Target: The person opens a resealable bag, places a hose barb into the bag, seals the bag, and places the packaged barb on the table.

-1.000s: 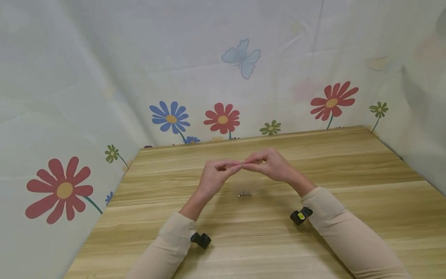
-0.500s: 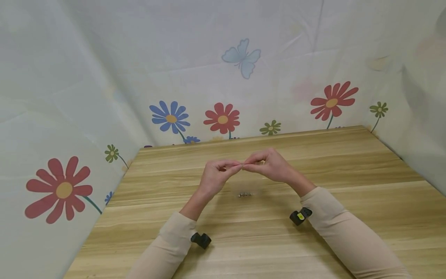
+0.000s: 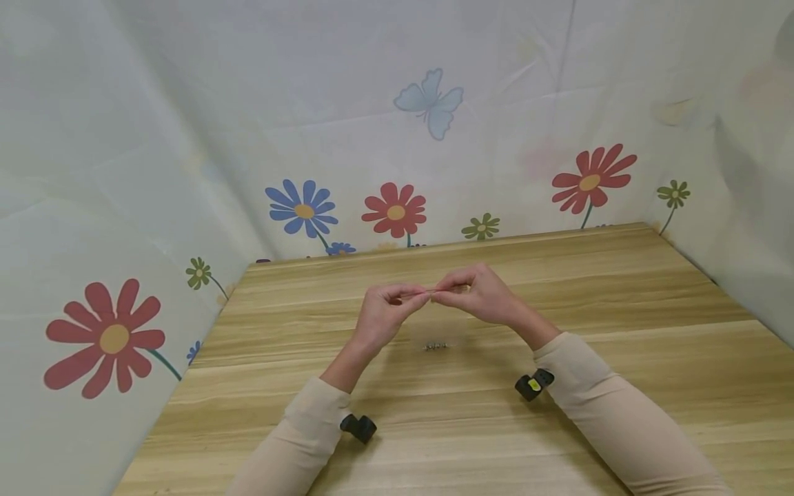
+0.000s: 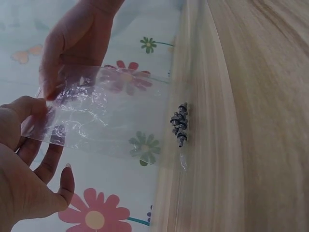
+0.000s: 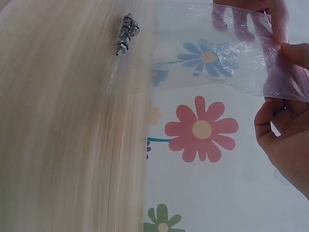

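Note:
Between my two hands hangs a clear plastic zip bag (image 4: 111, 116), with a thin pinkish-red line along its top edge in the right wrist view. My left hand (image 3: 386, 313) pinches that edge between thumb and fingers, and my right hand (image 3: 484, 295) pinches it from the other side. The fingertips of both meet at the middle of the opening edge. Several small dark metal fittings, like screws with washers (image 4: 179, 123), lie bunched at the bag's bottom. In the head view the bag is nearly invisible; the metal pieces show just below the hands.
A wood-grain table (image 3: 434, 427) spreads beneath both hands. Pale curtain-like sheeting (image 3: 347, 83) printed with flowers and a butterfly encloses the back and sides. Black wrist cameras sit at the left cuff (image 3: 358, 427) and the right cuff (image 3: 532, 384).
Both hands keep nearly the same place and pinch throughout. The metal pieces at the bag's bottom shift very slightly.

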`<state>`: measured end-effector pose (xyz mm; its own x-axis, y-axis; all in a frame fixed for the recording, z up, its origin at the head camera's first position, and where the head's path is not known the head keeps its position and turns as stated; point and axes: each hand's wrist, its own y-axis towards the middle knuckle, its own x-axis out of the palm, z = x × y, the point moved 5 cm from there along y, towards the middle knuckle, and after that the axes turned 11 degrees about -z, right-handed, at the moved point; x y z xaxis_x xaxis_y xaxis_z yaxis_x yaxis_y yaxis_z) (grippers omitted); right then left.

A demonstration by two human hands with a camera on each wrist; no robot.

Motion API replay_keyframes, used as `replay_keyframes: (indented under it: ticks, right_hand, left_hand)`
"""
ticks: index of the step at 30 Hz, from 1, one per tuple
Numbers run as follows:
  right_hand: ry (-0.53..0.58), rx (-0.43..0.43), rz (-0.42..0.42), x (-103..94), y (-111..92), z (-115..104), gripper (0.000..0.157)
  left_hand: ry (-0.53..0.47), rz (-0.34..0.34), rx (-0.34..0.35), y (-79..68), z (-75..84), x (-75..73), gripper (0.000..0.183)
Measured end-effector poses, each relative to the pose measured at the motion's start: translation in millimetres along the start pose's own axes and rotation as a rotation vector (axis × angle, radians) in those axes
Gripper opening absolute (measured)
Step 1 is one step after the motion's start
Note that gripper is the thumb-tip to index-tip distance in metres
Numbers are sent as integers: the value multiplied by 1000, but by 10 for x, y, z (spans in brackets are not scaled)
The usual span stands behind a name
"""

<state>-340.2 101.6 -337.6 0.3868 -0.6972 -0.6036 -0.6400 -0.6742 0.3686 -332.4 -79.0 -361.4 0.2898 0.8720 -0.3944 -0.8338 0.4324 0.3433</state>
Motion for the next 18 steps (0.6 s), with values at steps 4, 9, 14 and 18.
replay_keyframes:
  ticks: [4,9,14,18]
  right_hand:
    - [-20,23,-7,-27,-6,72,10]
    - [-44,38,-20,-68,-29,95,12]
    - [-52,64,-26,-99,-35,61,10]
    - [-43,54,-27,-118,-40,115,9]
  left_hand:
    - [-5,2,-26,-7,-23,-24,21]
    - [-20,1,-59,-14,-50,-60,23]
    - [-24,8,-98,-14,-70,-103,22]
    - [-13,17,-130,-7,-63,-132,21]
